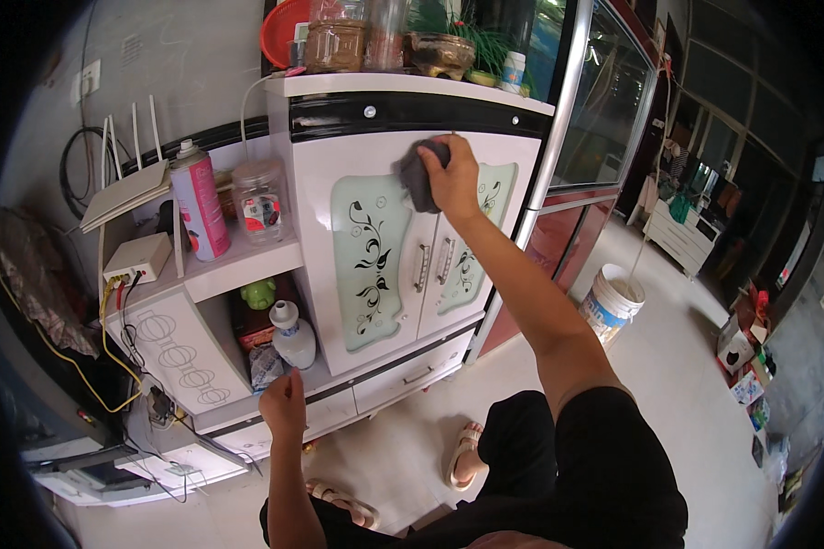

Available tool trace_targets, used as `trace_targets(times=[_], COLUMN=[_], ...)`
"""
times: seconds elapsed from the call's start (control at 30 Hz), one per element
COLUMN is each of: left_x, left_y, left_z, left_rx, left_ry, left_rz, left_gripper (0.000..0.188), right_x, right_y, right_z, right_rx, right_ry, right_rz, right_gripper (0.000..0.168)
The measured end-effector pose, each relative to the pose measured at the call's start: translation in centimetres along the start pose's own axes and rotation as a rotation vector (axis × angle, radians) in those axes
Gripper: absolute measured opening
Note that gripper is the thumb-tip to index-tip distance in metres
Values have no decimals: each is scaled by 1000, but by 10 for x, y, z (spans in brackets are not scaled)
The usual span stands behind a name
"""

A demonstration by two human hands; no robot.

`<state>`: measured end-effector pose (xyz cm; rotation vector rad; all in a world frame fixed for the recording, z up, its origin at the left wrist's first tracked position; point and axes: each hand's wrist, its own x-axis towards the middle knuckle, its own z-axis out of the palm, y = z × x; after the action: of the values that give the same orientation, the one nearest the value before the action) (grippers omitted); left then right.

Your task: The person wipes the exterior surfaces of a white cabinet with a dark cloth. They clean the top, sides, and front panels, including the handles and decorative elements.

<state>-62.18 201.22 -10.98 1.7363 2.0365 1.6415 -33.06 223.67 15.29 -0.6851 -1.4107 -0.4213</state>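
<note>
My right hand [453, 175] holds a bunched dark grey cloth [422, 180] against the upper part of a white cabinet's doors [316, 161], near where the two doors meet. Both doors have pale green panels [369, 274] with black vine patterns, and metal handles [422, 267] below the cloth. My left hand [283, 405] is curled in front of the cabinet's lower left part, just below a white vase [294, 340] on the open shelf. No object shows in it; whether its fingers are fully closed is not plain.
On the left ledge stand a pink spray can [200, 206], a clear jar [257, 206], a router [127, 185] and a white box [137, 257] with hanging cables. Jars and a plant pot [441, 53] top the cabinet. A bucket [611, 302] stands on the floor at right.
</note>
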Motion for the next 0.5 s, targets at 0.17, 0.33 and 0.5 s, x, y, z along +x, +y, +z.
trace_targets(times=[0.17,0.33,0.5], left_x=[-2,-4,-5], left_y=[6,11,17], left_z=[-2,0,-4], left_rx=[-9,-35,4], left_ry=[18,0,-19], left_rz=[17,24,36], left_gripper=[44,43,42], right_x=[26,20,34], right_y=[21,2,9], right_z=[-18,-10,-25], right_rx=[-72,-7,-78], right_ry=[-97,-207,-171], right_rz=[269,158,297], right_gripper=[29,32,30])
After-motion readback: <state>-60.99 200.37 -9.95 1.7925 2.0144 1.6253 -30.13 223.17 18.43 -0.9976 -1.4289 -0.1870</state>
